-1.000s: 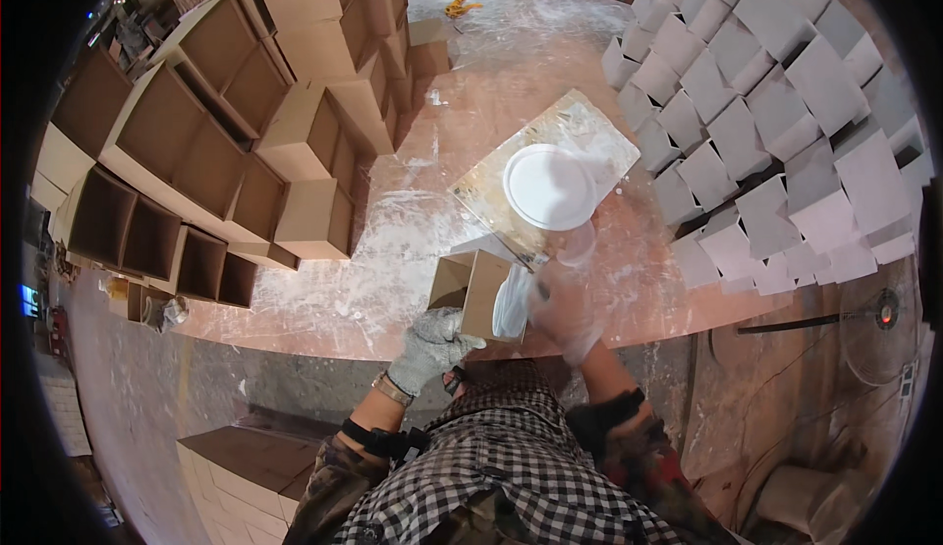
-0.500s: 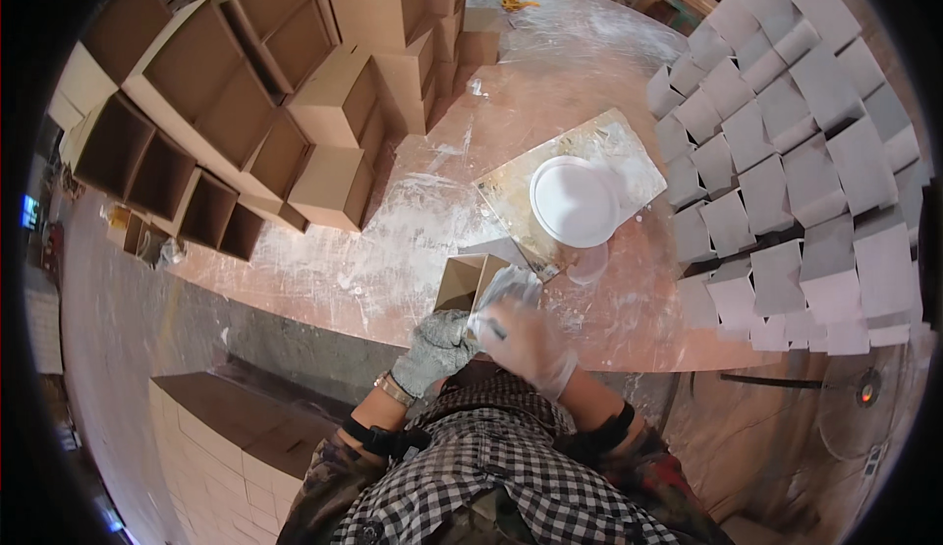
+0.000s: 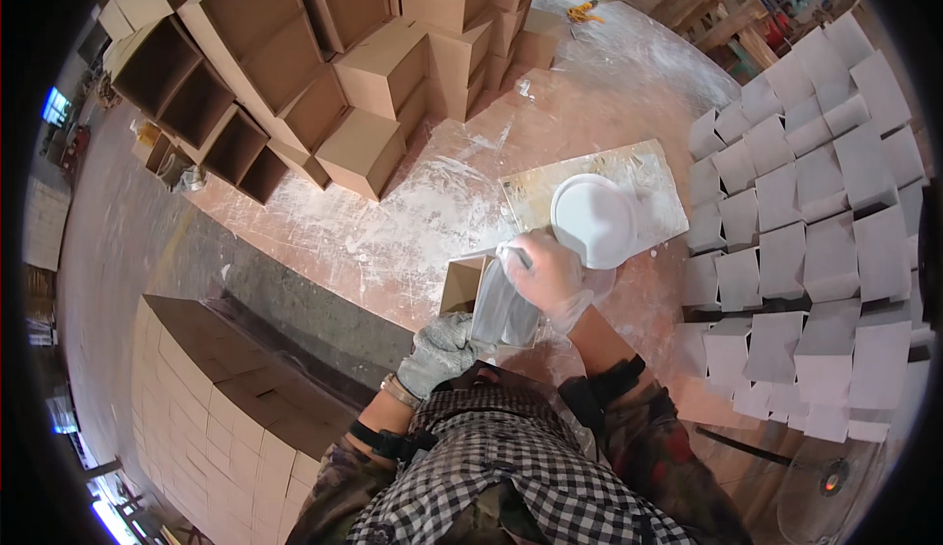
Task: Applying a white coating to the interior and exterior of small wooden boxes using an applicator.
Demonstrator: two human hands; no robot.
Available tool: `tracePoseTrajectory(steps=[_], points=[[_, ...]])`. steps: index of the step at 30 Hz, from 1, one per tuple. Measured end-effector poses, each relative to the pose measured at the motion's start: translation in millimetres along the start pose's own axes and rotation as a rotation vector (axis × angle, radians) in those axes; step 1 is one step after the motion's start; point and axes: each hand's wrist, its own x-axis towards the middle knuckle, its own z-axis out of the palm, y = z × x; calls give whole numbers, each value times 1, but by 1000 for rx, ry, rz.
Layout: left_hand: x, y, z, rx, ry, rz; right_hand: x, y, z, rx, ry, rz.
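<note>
An open brown cardboard box (image 3: 464, 286) stands tilted at the table's near edge, with a wet-looking grey-white coat on its right face (image 3: 506, 311). My left hand (image 3: 436, 354), in a grey knitted glove, grips the box at its near end. My right hand (image 3: 543, 272), in a thin clear plastic glove, is closed at the far end of the coated face. A small dark end shows between its thumb and fingers; the rest of that thing is hidden. Just beyond my right hand, a round white tub or lid (image 3: 593, 221) sits on a stained board (image 3: 660, 191).
Brown open boxes (image 3: 365, 147) are stacked at the far left. Rows of grey-white coated boxes (image 3: 781, 260) rise on the right. A yellow-handled tool (image 3: 583, 12) lies at the table's far end. More cardboard boxes (image 3: 211, 417) stand at the lower left, below the table edge.
My right hand has moved away from me along the box's coated face to its far end, uncovering more of it. My left hand stays on the box. The whole view has swung somewhat.
</note>
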Motion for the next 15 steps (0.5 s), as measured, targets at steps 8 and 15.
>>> tracePoseTrajectory(steps=[8, 15], points=[[-7, 1, 11, 37, 68, 14, -17, -6, 1, 139, -153, -228], [-17, 6, 24, 2, 131, -133, -29, -20, 3, 200, -188, -466]])
